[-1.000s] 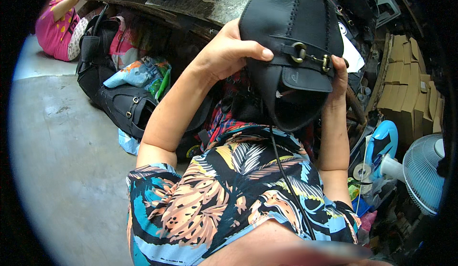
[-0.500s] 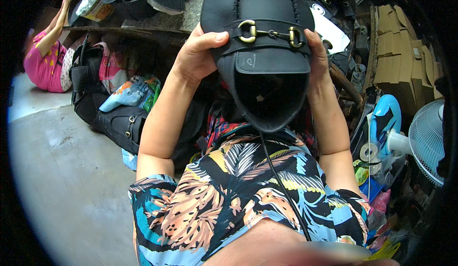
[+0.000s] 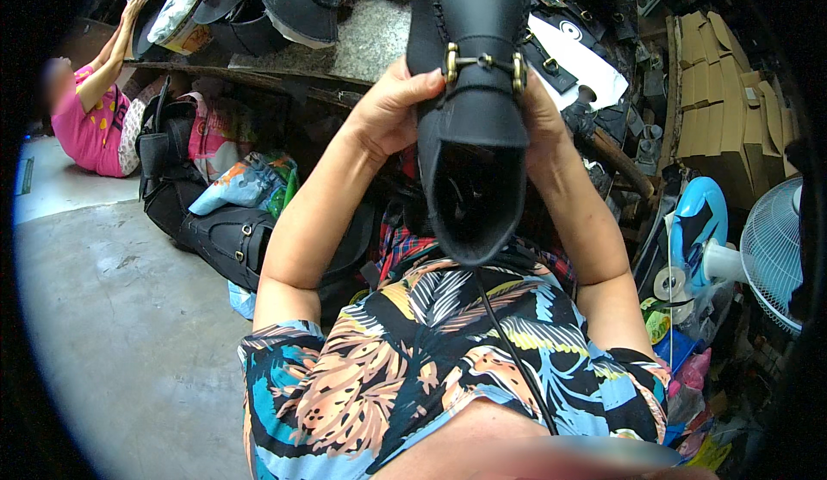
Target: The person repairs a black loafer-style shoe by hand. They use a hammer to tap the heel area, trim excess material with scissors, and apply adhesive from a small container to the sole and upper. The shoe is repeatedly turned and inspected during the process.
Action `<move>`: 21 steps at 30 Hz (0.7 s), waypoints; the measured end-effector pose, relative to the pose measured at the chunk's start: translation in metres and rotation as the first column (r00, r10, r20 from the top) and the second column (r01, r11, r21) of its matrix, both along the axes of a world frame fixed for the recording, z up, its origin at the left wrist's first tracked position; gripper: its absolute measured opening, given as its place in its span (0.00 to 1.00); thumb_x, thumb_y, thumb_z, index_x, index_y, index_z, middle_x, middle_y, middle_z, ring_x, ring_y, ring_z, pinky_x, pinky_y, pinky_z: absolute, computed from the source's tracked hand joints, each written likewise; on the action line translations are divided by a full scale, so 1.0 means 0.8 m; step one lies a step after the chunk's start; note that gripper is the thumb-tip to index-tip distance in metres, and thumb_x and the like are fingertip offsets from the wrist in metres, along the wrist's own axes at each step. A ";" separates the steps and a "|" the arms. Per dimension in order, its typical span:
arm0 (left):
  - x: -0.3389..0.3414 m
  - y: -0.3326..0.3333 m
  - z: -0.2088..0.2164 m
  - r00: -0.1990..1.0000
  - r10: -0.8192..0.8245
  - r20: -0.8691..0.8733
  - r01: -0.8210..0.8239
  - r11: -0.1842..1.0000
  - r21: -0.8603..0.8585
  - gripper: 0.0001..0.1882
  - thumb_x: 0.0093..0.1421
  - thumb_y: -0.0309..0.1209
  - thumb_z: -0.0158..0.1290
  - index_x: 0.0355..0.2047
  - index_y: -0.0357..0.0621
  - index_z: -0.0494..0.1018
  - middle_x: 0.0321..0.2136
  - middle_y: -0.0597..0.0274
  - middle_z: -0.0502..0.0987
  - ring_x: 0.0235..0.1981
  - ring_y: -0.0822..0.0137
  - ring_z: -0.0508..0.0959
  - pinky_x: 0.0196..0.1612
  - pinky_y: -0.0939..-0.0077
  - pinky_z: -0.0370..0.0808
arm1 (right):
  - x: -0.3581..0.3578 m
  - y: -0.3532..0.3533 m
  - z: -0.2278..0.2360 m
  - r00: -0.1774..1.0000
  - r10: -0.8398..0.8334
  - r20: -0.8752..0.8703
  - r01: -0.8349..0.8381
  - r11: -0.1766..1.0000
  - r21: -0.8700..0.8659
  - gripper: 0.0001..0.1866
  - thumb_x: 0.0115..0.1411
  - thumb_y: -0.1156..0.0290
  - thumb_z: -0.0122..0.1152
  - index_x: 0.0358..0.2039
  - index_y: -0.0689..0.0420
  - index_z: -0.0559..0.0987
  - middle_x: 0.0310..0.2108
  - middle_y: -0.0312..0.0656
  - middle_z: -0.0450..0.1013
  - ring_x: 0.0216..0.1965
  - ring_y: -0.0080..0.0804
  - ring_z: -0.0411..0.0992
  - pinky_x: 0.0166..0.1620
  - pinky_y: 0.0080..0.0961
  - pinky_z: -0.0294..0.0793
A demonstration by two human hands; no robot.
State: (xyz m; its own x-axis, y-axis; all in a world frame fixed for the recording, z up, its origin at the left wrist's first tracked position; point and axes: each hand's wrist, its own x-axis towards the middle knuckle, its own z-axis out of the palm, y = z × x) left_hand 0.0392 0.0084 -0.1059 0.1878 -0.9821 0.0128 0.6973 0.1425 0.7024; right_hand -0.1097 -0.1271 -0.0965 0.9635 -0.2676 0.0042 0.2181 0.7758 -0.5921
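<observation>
A black leather loafer upper (image 3: 482, 123) hangs in front of my chest between both hands. It has stitched ridges and a brass horsebit buckle across it, with its dark opening toward me. My left hand (image 3: 392, 110) grips its left side, the thumb beside the buckle's left ring. On the opposite side my right hand (image 3: 543, 118) holds the edge, its fingers partly hidden behind the leather. The sides bend back, so the upper looks narrow and rounded.
Ahead is a workbench with a stone slab (image 3: 375, 45), black leather pieces (image 3: 293, 2) and a white sheet (image 3: 594, 62). More uppers (image 3: 215, 243) are piled at left. Flattened cardboard (image 3: 719, 92) and a fan (image 3: 771, 256) stand at right. A person in pink (image 3: 95, 136) sits far left.
My hands have come closer together, bending the upper's sides inward so that it looks narrower. Its opening sits slightly lower, and the buckle's rings now face sideways.
</observation>
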 end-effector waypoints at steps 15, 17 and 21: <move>-0.045 0.021 0.096 -0.435 0.467 0.770 -0.151 0.805 -0.574 0.18 0.43 0.30 0.67 0.37 0.46 0.80 0.39 0.56 0.79 0.39 0.55 0.78 0.42 0.67 0.75 | -0.021 -0.017 0.031 0.970 -0.241 -0.027 0.225 0.935 -0.275 0.16 0.55 0.70 0.66 0.43 0.58 0.75 0.36 0.39 0.78 0.35 0.26 0.78 0.41 0.25 0.81; -0.050 0.014 0.097 -0.441 0.521 0.731 -0.165 0.753 -0.637 0.15 0.45 0.27 0.65 0.36 0.44 0.81 0.37 0.56 0.79 0.36 0.57 0.79 0.38 0.70 0.76 | -0.021 -0.016 0.031 0.972 -0.231 -0.029 0.214 0.935 -0.283 0.15 0.55 0.70 0.66 0.43 0.58 0.76 0.36 0.39 0.78 0.35 0.26 0.78 0.41 0.25 0.81; -0.056 0.013 0.093 -0.304 0.522 0.797 -0.246 0.765 -0.595 0.13 0.46 0.26 0.65 0.35 0.43 0.80 0.35 0.55 0.80 0.35 0.57 0.80 0.37 0.71 0.76 | -0.021 -0.018 0.026 0.977 -0.213 -0.011 0.202 0.938 -0.283 0.16 0.54 0.70 0.64 0.43 0.59 0.76 0.36 0.39 0.78 0.35 0.26 0.78 0.41 0.26 0.81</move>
State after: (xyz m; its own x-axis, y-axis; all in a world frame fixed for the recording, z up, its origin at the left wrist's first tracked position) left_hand -0.0056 0.0186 -0.0317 0.1724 -0.6582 0.7328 -0.8935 0.2086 0.3976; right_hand -0.1265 -0.1416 -0.0759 0.8876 -0.4554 0.0693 0.3276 0.5182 -0.7901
